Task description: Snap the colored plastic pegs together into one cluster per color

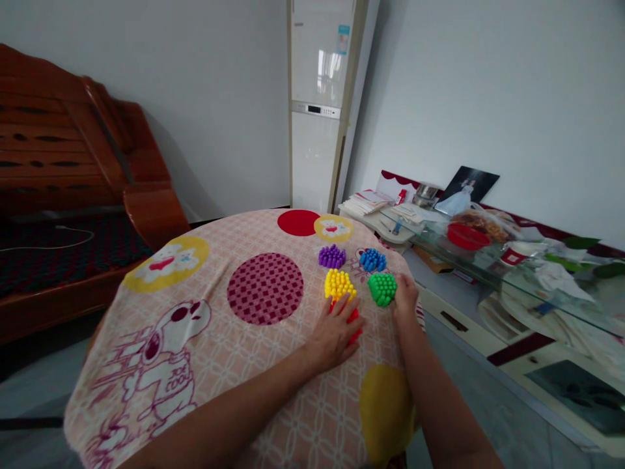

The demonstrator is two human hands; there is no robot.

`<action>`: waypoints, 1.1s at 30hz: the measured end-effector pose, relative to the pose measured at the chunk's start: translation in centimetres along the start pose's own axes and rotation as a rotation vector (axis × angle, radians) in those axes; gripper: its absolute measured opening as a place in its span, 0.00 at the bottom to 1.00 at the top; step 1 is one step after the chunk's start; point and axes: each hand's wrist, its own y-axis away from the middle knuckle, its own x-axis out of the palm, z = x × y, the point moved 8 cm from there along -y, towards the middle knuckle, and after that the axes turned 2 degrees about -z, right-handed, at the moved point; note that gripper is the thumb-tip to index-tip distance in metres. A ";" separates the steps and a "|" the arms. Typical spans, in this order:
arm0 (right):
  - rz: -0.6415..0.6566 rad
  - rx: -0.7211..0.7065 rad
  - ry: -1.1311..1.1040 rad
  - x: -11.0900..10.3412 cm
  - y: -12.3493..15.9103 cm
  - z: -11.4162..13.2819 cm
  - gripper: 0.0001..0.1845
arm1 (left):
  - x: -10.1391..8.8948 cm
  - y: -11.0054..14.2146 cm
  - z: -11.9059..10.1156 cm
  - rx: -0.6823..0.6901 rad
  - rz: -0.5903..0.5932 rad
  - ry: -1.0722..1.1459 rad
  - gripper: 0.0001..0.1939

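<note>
While the left hand (336, 330), grip open, lies spread over red knobbed plastic pieces (356, 316), the yellow knobbed cluster (338, 284) sits just far of it. Right hand (405, 296) at green cluster's (382, 288) right edge, the nearer hand; closure unclear. Purple (332, 256) and blue clusters (373, 260) farther out on cloth-covered table (205, 355).

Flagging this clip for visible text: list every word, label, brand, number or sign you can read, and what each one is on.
"JOE COOL": on the shirt of the cartoon dog printed on the tablecloth.
Too small or blurred to read: the blue-and-white sticker and the control panel on the tall white appliance; the papers; the red-marked cup.
</note>
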 end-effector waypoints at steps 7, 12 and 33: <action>0.486 0.232 -0.249 13.1 8.9 2.5 0.21 | -3.9 0.9 13.6 -0.502 -0.252 0.161 0.32; 0.889 0.195 -0.297 20.9 16.5 6.8 0.19 | -6.8 2.2 21.7 -0.642 -0.350 0.822 0.32; 0.048 0.035 0.339 6.1 -9.2 -1.5 0.22 | -7.3 1.7 30.8 -0.946 -0.328 0.462 0.32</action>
